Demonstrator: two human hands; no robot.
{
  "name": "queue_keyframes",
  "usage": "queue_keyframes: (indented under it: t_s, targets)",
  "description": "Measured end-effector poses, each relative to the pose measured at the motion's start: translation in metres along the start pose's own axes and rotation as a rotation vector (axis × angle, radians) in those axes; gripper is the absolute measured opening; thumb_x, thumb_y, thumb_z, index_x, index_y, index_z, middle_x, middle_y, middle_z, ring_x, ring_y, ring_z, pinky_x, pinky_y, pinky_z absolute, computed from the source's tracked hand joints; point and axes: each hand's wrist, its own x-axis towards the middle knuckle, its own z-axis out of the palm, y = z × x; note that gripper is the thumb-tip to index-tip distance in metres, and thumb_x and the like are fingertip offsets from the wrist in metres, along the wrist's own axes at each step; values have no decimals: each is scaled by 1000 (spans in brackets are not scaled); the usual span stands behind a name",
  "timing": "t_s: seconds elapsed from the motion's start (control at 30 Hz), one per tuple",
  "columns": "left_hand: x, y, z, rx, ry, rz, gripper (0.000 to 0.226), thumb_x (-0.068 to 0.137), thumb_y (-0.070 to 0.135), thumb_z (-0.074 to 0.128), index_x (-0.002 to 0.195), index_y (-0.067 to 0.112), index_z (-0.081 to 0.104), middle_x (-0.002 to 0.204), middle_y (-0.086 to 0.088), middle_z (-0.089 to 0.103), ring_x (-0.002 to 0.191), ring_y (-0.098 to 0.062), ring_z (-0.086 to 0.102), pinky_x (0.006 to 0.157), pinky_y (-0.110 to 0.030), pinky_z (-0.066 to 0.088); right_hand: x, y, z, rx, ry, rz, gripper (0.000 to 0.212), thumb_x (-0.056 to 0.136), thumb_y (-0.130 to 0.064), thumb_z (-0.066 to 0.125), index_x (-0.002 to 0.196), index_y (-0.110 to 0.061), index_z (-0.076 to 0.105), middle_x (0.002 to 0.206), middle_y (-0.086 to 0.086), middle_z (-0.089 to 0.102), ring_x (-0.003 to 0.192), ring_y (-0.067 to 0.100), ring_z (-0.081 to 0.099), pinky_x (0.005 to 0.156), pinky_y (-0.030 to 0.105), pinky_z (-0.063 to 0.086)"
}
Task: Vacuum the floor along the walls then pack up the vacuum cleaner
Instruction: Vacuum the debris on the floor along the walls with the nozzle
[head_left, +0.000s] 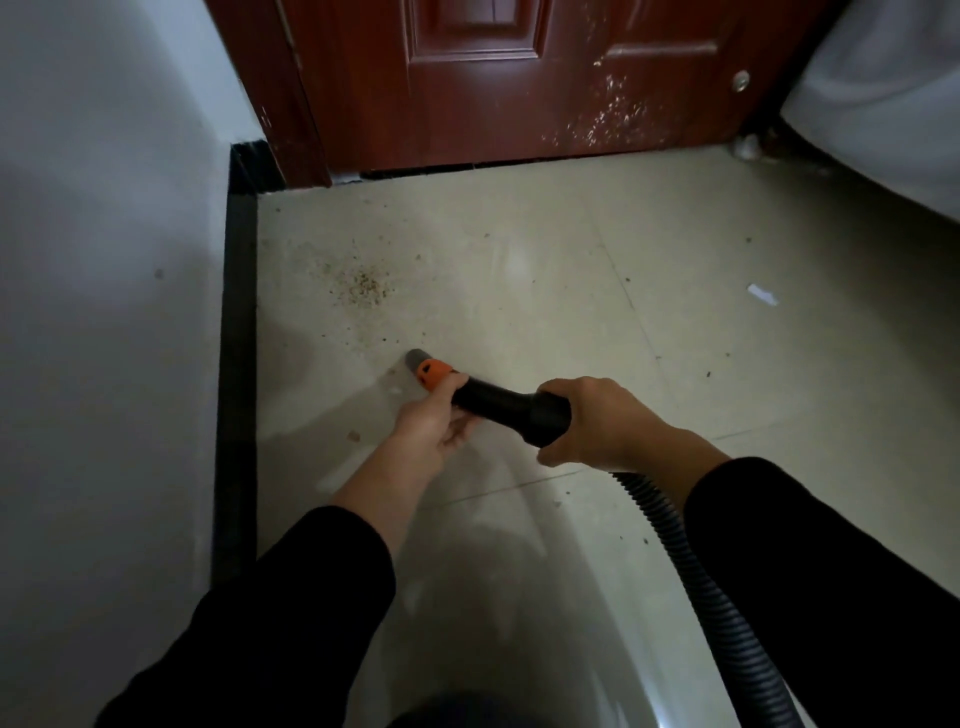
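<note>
I hold a black vacuum wand (506, 406) low over the pale tiled floor (519, 270). Its grey tip with an orange collar (426, 368) points toward the left wall. My left hand (434, 421) grips the wand just behind the orange collar. My right hand (597, 423) wraps around the wider black handle end. A ribbed dark hose (691, 561) runs from the handle down to the lower right. A patch of brown crumbs (363, 286) lies on the tiles ahead of the tip, near the wall.
A black skirting board (238, 364) edges the white wall (104, 260) on the left. A red-brown door (493, 88) closes the far side. White bedding (893, 104) hangs at the upper right. A white paper scrap (762, 294) lies on the floor to the right.
</note>
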Motion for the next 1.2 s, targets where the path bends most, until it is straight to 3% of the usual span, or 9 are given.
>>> queue_keyframes:
  t_s: [0.13,0.23,0.37,0.57,0.73,1.2]
  targets:
    - [0,12,5,-53,-43,-38,24,92,31,64,94,7,62,82,-8,69,71,-13,66,57,-20,52,8,-10,-23,-43,-49,33,33,65,-26,80,91,-33,61,79,-9,61,72,9,57,57,24,41]
    - [4,22,7,-113,-29,-70,33,90,34,67,100,3,64,87,-10,71,71,-15,67,52,-22,52,16,-21,-40,-87,-79,50,36,65,-26,81,97,-31,63,84,-7,62,77,12,58,61,25,45]
    - [7,30,13,-125,-25,-64,31,89,37,67,91,6,64,80,-8,72,70,-14,68,52,-23,52,27,-25,-51,-103,-76,73,37,63,-27,81,95,-32,64,84,-7,63,78,14,61,67,31,52]
    - [12,33,21,-175,-23,-36,35,90,34,66,106,3,63,84,-8,69,69,-13,66,49,-20,52,35,-21,-57,-114,-77,43,37,63,-27,80,96,-29,64,83,-5,62,77,15,60,63,29,49]
    - [11,36,17,-182,-14,-16,30,93,33,63,101,4,62,90,-9,71,78,-15,68,60,-22,53,42,-25,-58,-121,-97,1,36,63,-26,80,95,-29,64,82,-6,62,75,14,60,62,28,49]
    - [26,41,-23,-260,54,36,26,92,30,65,96,4,60,87,-8,68,80,-14,67,63,-21,53,64,-57,-42,-191,-114,-143,33,68,-28,78,94,-30,59,79,-9,59,71,12,57,57,24,43]
